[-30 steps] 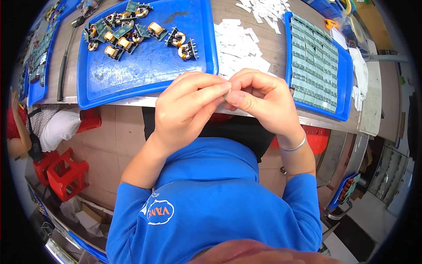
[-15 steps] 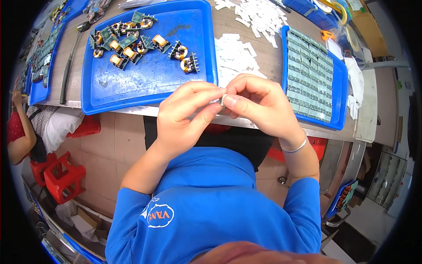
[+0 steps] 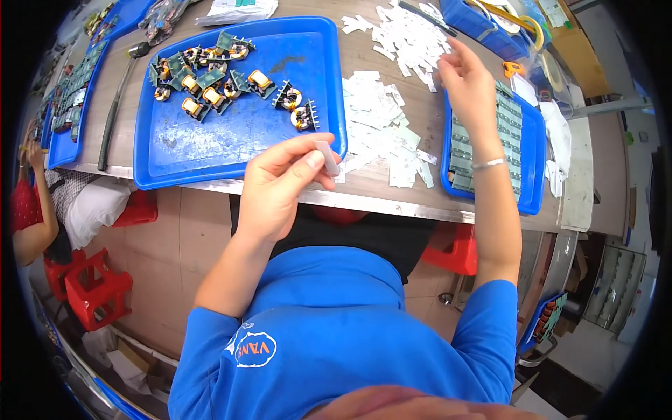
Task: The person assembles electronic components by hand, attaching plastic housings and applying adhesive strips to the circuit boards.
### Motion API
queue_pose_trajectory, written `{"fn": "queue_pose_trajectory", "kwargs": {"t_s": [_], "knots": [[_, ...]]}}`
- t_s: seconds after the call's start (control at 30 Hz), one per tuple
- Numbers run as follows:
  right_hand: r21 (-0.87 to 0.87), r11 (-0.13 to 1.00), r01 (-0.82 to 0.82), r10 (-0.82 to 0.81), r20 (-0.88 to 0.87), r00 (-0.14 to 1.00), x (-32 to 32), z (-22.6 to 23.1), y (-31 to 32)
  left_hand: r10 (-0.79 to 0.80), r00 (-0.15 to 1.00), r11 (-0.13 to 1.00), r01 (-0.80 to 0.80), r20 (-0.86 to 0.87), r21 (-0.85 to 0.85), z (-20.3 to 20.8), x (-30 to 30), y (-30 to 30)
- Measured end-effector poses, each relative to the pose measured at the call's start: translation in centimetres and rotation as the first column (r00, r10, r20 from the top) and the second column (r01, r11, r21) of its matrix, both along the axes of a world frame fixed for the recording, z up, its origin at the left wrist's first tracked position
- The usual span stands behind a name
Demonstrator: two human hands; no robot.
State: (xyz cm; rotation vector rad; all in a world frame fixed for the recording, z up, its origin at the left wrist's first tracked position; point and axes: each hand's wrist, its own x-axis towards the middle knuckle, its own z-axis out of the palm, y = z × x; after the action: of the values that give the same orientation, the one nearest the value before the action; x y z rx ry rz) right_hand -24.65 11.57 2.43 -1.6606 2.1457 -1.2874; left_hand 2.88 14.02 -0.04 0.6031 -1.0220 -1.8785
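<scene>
In front of the blue tray's near right corner, my left hand (image 3: pixel 280 182) pinches a small white rectangular strip (image 3: pixel 327 158) between thumb and fingers. My right hand (image 3: pixel 467 84) is stretched out to the far right, over the table between the far pile of white strips (image 3: pixel 409 38) and the tray of green circuit boards (image 3: pixel 509 133). Its fingers are slightly bent and apart, and nothing shows in them. A nearer pile of pale strips and slips (image 3: pixel 381 129) lies between the two trays.
The left blue tray (image 3: pixel 210 150) holds several small circuit boards with copper coils (image 3: pixel 213 94). A black-handled hammer (image 3: pixel 115 115) lies beyond its left side. An orange tool (image 3: pixel 513 68) and blue bin (image 3: pixel 483 28) stand far right. Another person (image 3: pixel 35 210) sits at left, near red stools (image 3: pixel 98 290).
My right hand has left the left one and reached away to the far right. My left hand has stayed near its place, still holding the white strip, now in plain view.
</scene>
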Motion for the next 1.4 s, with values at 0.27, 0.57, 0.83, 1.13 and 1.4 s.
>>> {"fn": "queue_pose_trajectory", "kwargs": {"t_s": [0.27,0.57,0.83,1.13,1.4], "knots": [[-0.055,0.777,-0.627,0.624,-0.064,0.779,9.3,1.8,6.9,-0.148,0.985,0.964,0.164,-0.089,0.211,-0.7,-0.5,-0.3],[-0.226,0.755,-0.616,0.617,-0.074,0.783,9.8,1.1,7.9,-0.424,0.825,0.802,0.534,-0.375,0.268,-0.6,-1.2,1.1],[-0.149,0.762,-0.631,0.574,-0.295,0.763,9.6,0.9,8.2,-0.212,0.957,0.975,0.221,0.198,-0.027,0.7,-0.9,1.8],[-0.212,0.753,-0.624,0.578,-0.241,0.780,9.5,0.9,8.9,-0.274,0.924,0.929,0.326,0.267,-0.174,1.0,0.0,0.4],[-0.199,0.794,-0.575,0.492,-0.346,0.799,9.6,0.2,9.0,-0.076,0.886,0.924,0.235,0.457,-0.302,1.6,-0.2,0.2]]}}
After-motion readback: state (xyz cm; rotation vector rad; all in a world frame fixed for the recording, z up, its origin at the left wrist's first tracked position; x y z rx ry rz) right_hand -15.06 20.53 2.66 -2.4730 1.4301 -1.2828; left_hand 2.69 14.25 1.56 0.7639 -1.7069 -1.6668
